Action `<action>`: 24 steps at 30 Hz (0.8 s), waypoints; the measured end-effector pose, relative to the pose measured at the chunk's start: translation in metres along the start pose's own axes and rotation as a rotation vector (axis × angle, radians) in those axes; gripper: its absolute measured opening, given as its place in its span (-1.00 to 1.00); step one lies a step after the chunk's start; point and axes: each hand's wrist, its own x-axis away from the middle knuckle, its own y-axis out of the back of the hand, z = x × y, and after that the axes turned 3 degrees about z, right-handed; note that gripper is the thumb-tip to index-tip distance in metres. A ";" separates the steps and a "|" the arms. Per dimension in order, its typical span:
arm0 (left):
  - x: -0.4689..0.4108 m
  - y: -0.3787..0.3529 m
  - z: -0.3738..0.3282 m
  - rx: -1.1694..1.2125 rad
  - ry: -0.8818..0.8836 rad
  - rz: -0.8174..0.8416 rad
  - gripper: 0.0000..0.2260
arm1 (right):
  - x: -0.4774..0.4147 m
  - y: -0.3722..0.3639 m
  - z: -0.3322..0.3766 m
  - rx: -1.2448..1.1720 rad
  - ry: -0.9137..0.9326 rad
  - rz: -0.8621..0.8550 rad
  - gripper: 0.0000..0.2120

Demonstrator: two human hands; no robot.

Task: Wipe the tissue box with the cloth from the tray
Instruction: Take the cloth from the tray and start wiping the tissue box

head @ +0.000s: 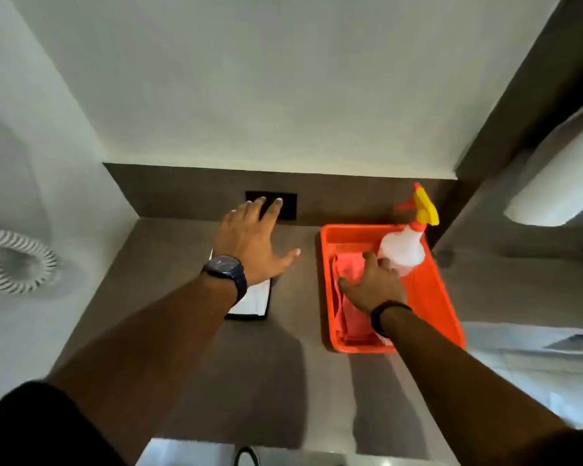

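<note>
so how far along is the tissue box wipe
Barely started. Nothing looks done: the pink cloth still lies in the orange tray. In hand: the right hand rests on the cloth, grip not clearly closed; the left hand hovers open above the tissue box. Left: lift the cloth, wipe the box.

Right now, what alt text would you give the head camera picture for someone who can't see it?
A person's right hand reaches onto a pink cloth in an orange tray beside a spray bottle, while the left hand hovers open over a dark tissue box on a grey counter.
</note>
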 end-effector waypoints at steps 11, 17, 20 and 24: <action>-0.032 0.004 0.083 -0.138 -0.030 0.658 0.30 | -0.011 -0.036 -0.013 0.104 -0.205 0.225 -0.49; -0.041 -0.009 0.079 -0.067 -0.078 0.741 -0.02 | -0.014 -0.057 -0.011 0.155 -0.217 0.093 -0.67; -0.038 -0.013 0.079 -0.048 -0.070 0.725 0.08 | -0.021 -0.060 -0.010 0.090 -0.185 -0.031 -0.77; -0.034 -0.016 0.078 -0.049 -0.098 0.693 0.16 | -0.028 -0.050 0.009 -0.208 -0.217 -0.250 -0.82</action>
